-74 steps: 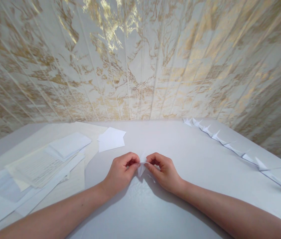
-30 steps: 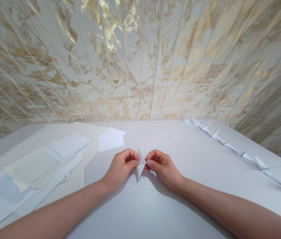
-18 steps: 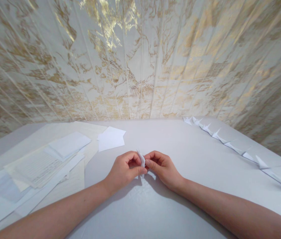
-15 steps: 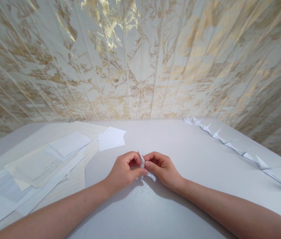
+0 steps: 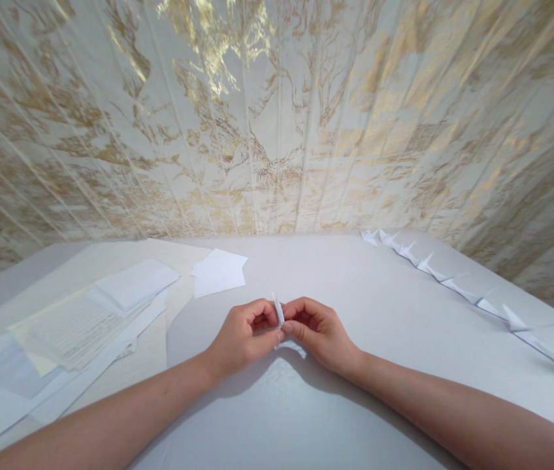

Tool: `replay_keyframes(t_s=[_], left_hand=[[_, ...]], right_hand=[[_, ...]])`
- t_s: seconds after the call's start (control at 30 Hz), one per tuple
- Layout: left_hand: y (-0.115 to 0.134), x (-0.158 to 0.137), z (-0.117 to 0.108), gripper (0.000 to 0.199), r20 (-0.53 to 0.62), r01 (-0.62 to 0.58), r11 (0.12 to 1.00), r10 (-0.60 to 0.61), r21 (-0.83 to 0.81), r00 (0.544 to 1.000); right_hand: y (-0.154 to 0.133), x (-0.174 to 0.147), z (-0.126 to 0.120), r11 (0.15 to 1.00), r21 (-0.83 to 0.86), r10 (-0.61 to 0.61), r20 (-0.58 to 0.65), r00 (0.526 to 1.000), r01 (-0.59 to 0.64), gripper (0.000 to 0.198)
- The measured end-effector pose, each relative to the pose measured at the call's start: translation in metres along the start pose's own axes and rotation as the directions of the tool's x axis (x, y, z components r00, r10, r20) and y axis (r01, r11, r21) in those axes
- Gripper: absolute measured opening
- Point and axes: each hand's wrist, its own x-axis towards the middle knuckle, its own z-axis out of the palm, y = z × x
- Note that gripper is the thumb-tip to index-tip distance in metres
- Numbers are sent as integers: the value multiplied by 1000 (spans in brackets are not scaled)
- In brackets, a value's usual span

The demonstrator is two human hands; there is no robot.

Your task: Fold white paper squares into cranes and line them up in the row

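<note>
A small folded piece of white paper (image 5: 279, 311) stands upright between my two hands, just above the table. My left hand (image 5: 246, 333) pinches it from the left, thumb toward me and fingers behind. From the other side my right hand (image 5: 320, 331) grips it too, its thumb tip almost meeting the left thumb. A pale curved bit of the paper shows below the thumbs. The fingertips hide much of the folds.
Along the table's right edge runs a row of several folded white paper cranes (image 5: 426, 264). Loose white square sheets (image 5: 221, 273) lie beyond my left hand. Stacked papers (image 5: 81, 333), some printed, cover the left side. A gold-patterned curtain (image 5: 277, 130) hangs behind the white table (image 5: 277, 411).
The folded paper has turned slightly in my fingers, and its upper layers now show apart. My thumbs have shifted closer together. The rest stays where it was.
</note>
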Motion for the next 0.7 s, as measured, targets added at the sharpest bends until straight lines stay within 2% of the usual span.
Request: replay_keyframes(t_s=[0.27, 0.7], left_hand=[[8, 0, 0, 15, -19, 32, 999, -33, -27, 999], [6, 1, -1, 15, -4, 72, 982, -73, -177, 997]], right_hand=[[-1, -3, 1, 996, -82, -29, -26, 999, 26, 18], [-1, -2, 2, 996, -76, -37, -19, 999, 36, 17]])
